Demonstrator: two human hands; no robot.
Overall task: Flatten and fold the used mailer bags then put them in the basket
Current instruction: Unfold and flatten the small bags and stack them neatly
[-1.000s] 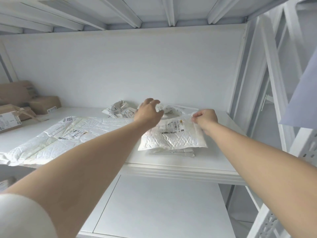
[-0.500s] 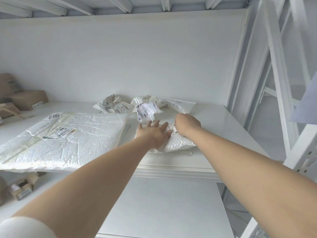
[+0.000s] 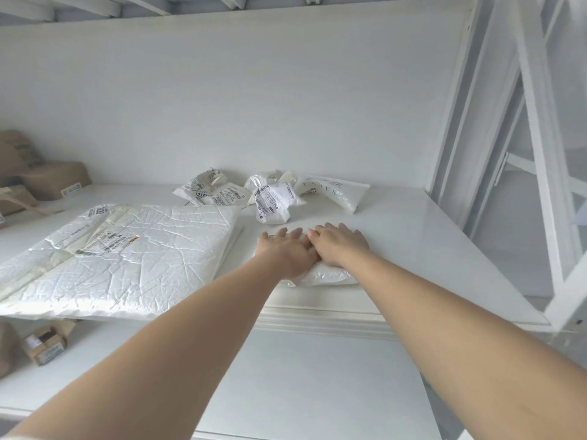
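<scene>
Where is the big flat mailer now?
Head view: the big mailer lies on the shelf, left of the left hand, nearer than the crumpled mailers.

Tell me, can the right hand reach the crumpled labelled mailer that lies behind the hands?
Probably yes. The right hand presses flat on the folded mailer, and the crumpled mailer lies just beyond it, with only bare shelf between them. It would have to leave the folded mailer first.
</scene>
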